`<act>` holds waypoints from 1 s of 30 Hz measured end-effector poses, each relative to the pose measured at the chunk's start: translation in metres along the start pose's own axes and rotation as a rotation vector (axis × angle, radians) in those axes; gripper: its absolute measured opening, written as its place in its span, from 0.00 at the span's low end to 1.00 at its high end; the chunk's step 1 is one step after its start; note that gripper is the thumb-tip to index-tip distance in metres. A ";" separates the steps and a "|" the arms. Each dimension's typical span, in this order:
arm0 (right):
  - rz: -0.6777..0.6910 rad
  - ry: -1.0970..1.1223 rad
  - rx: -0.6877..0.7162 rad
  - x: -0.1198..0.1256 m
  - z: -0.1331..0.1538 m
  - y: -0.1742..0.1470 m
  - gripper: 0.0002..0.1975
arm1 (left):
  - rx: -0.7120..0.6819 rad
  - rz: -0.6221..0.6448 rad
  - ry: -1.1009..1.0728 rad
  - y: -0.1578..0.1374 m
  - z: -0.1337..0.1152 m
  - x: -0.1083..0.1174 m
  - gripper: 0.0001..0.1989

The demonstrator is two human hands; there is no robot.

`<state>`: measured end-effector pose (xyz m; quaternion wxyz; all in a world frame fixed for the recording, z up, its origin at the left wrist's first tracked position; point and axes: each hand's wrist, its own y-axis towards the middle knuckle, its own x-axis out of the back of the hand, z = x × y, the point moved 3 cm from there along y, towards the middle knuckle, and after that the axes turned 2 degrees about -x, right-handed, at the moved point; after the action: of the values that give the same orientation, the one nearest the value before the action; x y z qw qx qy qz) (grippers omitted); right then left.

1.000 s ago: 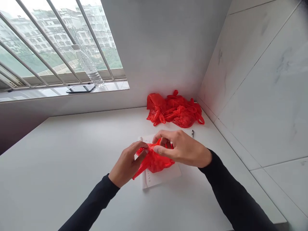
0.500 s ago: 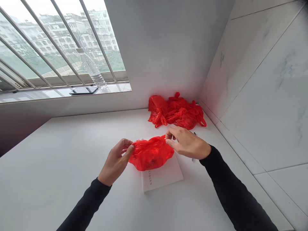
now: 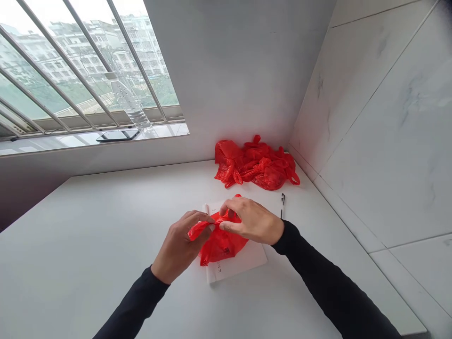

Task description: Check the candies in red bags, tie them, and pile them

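Note:
A thin red plastic bag (image 3: 223, 245) is gathered between my two hands, above a white notebook (image 3: 247, 261). My left hand (image 3: 185, 240) pinches the bag's gathered top between thumb and fingers, with a loose red fold sticking out under the fingers. From the other side my right hand (image 3: 249, 221) has its thumb and curled fingers closed on the bag's upper part, close to the left fingertips. Dark print shows on the bag's lower front. The contents of the bag, if any, cannot be made out.
A heap of red plastic bags (image 3: 256, 162) lies against the wall at the back of the white table (image 3: 106, 226). A pen (image 3: 282, 203) is right of the notebook. On the windowsill are a clear water bottle (image 3: 130, 103) and a dark flat device (image 3: 117, 136).
My hands have come together, the right moving left and the left moving right. The bag, stretched wide between them before, is now bunched at its top.

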<state>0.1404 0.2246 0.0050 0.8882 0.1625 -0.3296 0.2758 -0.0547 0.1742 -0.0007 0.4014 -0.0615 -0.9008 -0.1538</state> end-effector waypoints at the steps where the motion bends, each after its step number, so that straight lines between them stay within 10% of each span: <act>1: -0.001 0.002 0.008 0.000 0.000 0.001 0.03 | -0.008 0.005 0.019 0.000 0.000 0.001 0.07; 13: 0.012 0.062 0.074 0.003 -0.004 0.002 0.07 | 0.054 -0.057 0.038 -0.005 -0.004 0.008 0.08; 30: -0.168 0.080 -0.200 0.039 -0.020 -0.002 0.03 | 0.346 -0.401 -0.269 0.000 0.028 0.028 0.13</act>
<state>0.1759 0.2474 0.0170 0.9323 0.0889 -0.3051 0.1725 -0.0936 0.1831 0.0022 0.2445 0.1673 -0.9529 -0.0646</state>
